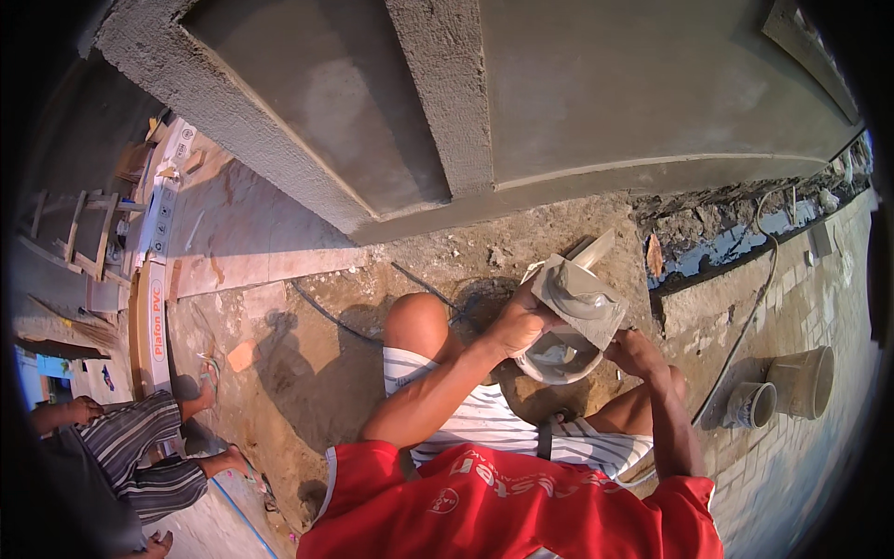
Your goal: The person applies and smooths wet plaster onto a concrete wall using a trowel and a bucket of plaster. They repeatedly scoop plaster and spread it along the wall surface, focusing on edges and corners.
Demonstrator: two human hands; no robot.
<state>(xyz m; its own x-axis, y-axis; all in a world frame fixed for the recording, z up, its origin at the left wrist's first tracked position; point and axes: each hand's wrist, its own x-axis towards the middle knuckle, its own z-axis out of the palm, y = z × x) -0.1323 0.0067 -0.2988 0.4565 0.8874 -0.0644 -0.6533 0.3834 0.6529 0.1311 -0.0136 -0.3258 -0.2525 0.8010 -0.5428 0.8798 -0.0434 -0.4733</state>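
Left hand: the left hand (518, 321) was clenched around the near edge of a square plasterer's board (585, 300), gripping it from below and tilting it.
Right hand: the right hand (635, 352) was closed on what looked like a trowel handle just beside the board; the tool itself was mostly hidden, so I could not tell its shape.
Board location: held in the air above a small pale bowl (559, 359), in front of the grey rendered wall (577, 102).
Mortar: one wet grey lump (575, 291) lay on the board.
Handling, judged: the board seemed stiff and light, but the wet load probably made it heavy and slippery; a firm underside grip near the edge suits it.
Counts: one board, one bowl, two buckets (801, 380) on the paving to the right, one ladder (79, 233) at far left.
Other person: striped trouser legs (140, 447) at lower left.
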